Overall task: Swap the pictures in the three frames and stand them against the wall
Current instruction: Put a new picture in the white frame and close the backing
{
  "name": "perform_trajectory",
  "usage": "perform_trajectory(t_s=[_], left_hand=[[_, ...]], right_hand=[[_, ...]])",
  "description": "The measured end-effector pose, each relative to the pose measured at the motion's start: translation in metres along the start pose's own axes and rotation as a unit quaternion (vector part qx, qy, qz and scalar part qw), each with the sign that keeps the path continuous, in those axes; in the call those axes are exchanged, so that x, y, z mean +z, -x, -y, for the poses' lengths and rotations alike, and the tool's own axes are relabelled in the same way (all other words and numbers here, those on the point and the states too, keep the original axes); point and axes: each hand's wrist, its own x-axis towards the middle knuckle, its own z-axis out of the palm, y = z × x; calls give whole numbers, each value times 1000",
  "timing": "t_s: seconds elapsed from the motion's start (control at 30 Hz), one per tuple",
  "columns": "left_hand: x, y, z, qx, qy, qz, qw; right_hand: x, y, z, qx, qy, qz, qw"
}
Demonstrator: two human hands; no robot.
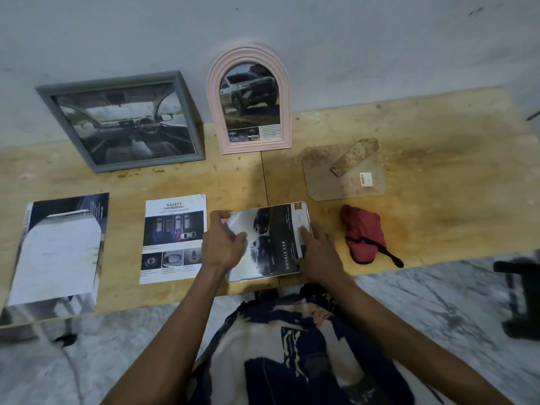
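Plywood lay under everything, a bare board (pixel 438 141) pushed up to the wall (pixel 350 39). Two frames already stood leaning against that wall, the grey frame (pixel 122 121) with a car interior in it and the pink arched frame (pixel 249 100) with a truck. The third frame (pixel 267 244), white-edged, lay flat near the board's front edge with a "DOUBLE CAB" picture (pixel 274 241) on it. My left hand (pixel 223 244) gripped its left edge, fingers curled over the sheet; my right hand (pixel 318 249) rested with straight fingers pressing the picture's right side. I judged I was seating this last picture in its frame. The brown backing board (pixel 344 173), stand attached, lay well apart beyond it. Next it would need fitting over the picture without letting the sheet slide. Two loose sheets, a safety page (pixel 174 238) and a larger print (pixel 58 249), lay to the left; a red cloth (pixel 363 235) to the right.
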Motion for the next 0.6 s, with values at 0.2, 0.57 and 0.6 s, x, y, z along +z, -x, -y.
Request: perform_trajectory(t_s=[0.2,0.57,0.6], left_hand=[[-10,4,-3,-26,188,18,982],[-39,-3,-25,-131,397,45,907],[-42,-3,-27,-131,405,45,904]], right_hand=[[-2,-2,-1,1,-4,17,1000],[-53,52,28,-165,-90,-54,981],[-50,52,29,-190,-72,-97,974]])
